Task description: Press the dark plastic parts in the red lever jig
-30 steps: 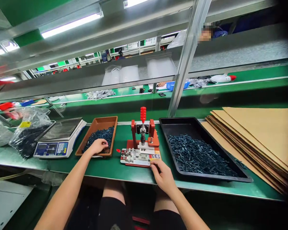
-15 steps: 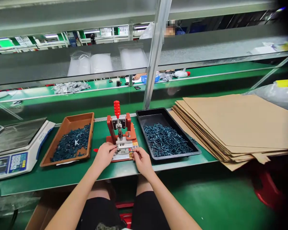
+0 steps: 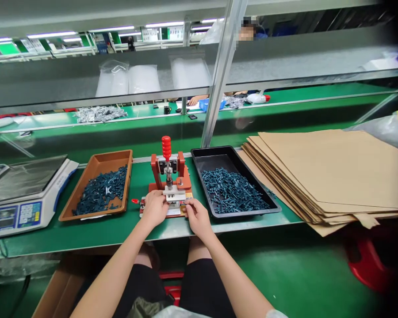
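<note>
Here's the squat red metal toggle press [image 3: 182,179], solid and stiff, best steadied by its base plate, sitting centre on the green bench [image 3: 99,234]. The left hand [image 3: 155,209] and right hand [image 3: 198,216] are at its white front block [image 3: 174,193], fingers [image 3: 188,205] curled; any grip is hidden.

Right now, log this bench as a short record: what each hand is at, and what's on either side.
Left hand: on the front of the red hand press
Right hand: at the press's front right corner
Left of press: brown tray of dark teal parts
Right of press: black tray of dark teal rods
Far left: digital scale
Far right: stacked cardboard sheets
</note>
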{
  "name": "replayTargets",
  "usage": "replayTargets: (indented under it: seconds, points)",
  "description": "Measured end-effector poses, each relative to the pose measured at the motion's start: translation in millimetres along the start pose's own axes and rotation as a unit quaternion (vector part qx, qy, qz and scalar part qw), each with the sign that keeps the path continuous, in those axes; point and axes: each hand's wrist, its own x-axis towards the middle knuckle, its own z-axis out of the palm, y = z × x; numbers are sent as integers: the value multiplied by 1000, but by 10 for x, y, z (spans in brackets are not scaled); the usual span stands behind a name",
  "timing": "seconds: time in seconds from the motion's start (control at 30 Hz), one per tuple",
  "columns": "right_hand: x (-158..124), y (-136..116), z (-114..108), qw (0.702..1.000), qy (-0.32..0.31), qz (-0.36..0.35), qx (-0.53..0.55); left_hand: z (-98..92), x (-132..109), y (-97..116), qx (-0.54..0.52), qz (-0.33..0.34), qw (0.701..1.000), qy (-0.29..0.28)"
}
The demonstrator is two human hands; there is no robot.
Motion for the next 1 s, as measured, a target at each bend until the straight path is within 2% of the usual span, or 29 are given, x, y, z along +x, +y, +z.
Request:
replayTargets:
  seconds: [0.1, 0.23, 0.4, 0.63, 0.87, 1.0]
  points:
    - [-8, 49, 7, 1000, 1, -4, -20, -28, 37, -21, -6, -1, 999, -34]
    - [29, 20, -8, 998, -5, -13, -66, -36, 80, -27, 1, -21, 999, -41]
    - [155, -111, -10, 984, -54, -76, -153, -50, 103, 1, 12, -35, 998, -47]
    - [226, -50, 69, 995, -62, -46, -57, -58, 73, 21, -1, -28, 999, -29]
    - [282, -123, 30, 981, -55, -103, -154, -61, 31, 43, -1, -28, 999, -28]
    - [344, -110, 106, 981, -61, -114, -145, -108, 6, -3, -6, 8, 999, -45]
